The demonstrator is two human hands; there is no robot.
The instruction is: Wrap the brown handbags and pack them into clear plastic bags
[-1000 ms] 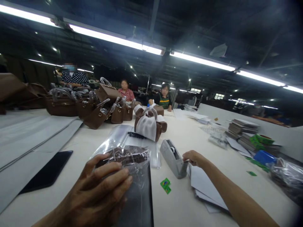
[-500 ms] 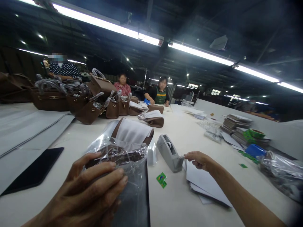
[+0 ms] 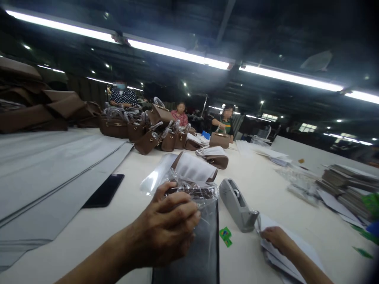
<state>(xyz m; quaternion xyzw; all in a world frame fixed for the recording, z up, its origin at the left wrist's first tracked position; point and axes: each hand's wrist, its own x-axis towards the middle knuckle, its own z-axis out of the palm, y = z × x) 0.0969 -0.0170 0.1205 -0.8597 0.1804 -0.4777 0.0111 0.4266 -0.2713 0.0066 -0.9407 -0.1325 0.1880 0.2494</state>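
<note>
Plastic wrapping covers a dark flat item on the long pale table, and the person's left hand lies on top of it, fingers curled and pressing down on the crinkled upper end of the bag. The hand is closed over the package, gripping it against the table.

Just beyond this hand lies a brown bag with white paper over it, half under a clear plastic sheet. To the right of the left hand, a grey tape dispenser stands on the table, and small green stickers lie between the package and the dispenser.

The right hand is near the front end of the dispenser, resting on a pile of white sheets. Its fingers look bent together, but I cannot tell if they pinch something.

Left of the left hand, well apart, a black phone lies flat beside grey folded material. Far beyond the hands, brown handbags stand in a group, and three other people sit behind them. Far to the right are stacks of cards.
</note>
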